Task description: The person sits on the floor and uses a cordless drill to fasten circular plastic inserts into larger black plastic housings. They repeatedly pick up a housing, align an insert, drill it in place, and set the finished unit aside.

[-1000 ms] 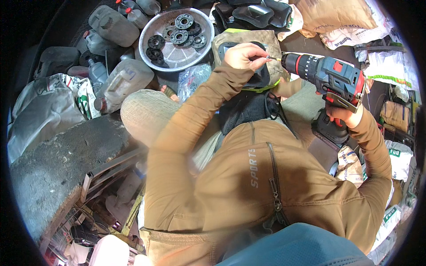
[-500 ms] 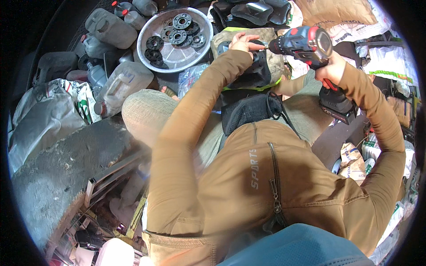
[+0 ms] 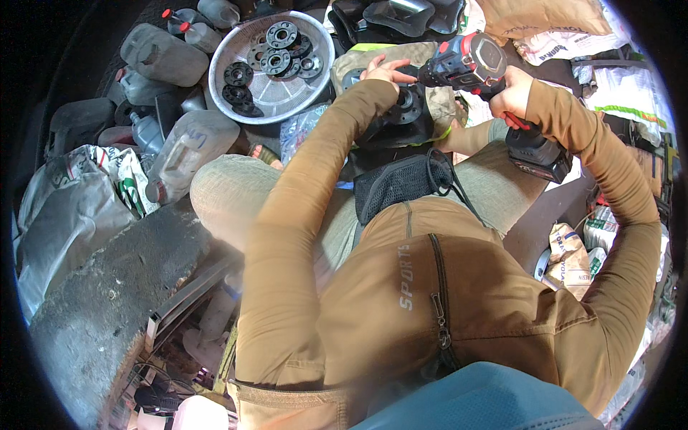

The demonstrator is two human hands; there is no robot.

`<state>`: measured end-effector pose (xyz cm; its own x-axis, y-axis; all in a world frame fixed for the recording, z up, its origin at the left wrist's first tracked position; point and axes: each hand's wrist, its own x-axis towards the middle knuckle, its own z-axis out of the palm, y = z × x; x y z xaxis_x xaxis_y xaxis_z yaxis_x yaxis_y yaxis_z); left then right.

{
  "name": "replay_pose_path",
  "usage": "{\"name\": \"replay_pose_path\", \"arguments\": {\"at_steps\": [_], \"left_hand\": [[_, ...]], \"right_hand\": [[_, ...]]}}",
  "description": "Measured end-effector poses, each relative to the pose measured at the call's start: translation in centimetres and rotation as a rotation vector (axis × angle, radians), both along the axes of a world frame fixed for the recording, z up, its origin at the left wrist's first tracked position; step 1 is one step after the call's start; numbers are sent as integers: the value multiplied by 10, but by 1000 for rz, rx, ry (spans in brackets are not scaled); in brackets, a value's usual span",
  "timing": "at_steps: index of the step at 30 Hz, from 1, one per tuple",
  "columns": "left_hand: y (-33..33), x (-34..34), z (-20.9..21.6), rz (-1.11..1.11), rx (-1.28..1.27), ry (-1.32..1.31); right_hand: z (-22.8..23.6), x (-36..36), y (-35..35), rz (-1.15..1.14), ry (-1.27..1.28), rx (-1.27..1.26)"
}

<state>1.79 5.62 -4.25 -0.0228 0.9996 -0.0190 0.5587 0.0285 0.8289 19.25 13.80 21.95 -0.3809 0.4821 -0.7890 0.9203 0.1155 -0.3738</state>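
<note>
My right hand (image 3: 512,93) grips the handle of a blue, red and black cordless drill (image 3: 466,63), its battery (image 3: 539,156) hanging low over my right knee. The drill lies on its side with the chuck pointing left. Right at its front end is my left hand (image 3: 383,74), fingers drawn in around the dark tip; what they pinch there is too small to make out. Below both hands sits a black part with a round flange (image 3: 407,106), partly covered by my left hand, on a grey-beige padded piece (image 3: 443,107) between my legs.
Several black flanged discs lie in a white perforated basin (image 3: 328,54) at the far left. Beyond stand several grey plastic jugs (image 3: 159,57). Black moulded parts (image 3: 401,18) lie at the back, paper sacks (image 3: 552,18) at back right. A dark slab (image 3: 129,265) is on my left.
The drill has shifted left, its front end now closer against my left hand. The whole view has also slid slightly. Both hands stay at the same work spot.
</note>
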Motion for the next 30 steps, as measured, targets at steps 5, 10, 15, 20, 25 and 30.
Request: {"name": "replay_pose_path", "arguments": {"at_steps": [5, 10, 15, 20, 25, 30], "left_hand": [[-6, -4, 5, -7, -89, -17], [-29, 10, 57, 101, -94, 125], [-43, 17, 36, 99, 4, 164], [-43, 18, 29, 96, 113, 95], [-44, 16, 30, 85, 71, 65], [-47, 15, 28, 99, 85, 63]], "right_hand": [[-10, -7, 0, 23, 19, 33], [-21, -3, 10, 67, -69, 44], [-13, -19, 7, 288, -137, 62], [-10, -31, 13, 326, -247, 73], [-16, -37, 25, 565, -231, 76], [-27, -33, 31, 600, -137, 76]]}}
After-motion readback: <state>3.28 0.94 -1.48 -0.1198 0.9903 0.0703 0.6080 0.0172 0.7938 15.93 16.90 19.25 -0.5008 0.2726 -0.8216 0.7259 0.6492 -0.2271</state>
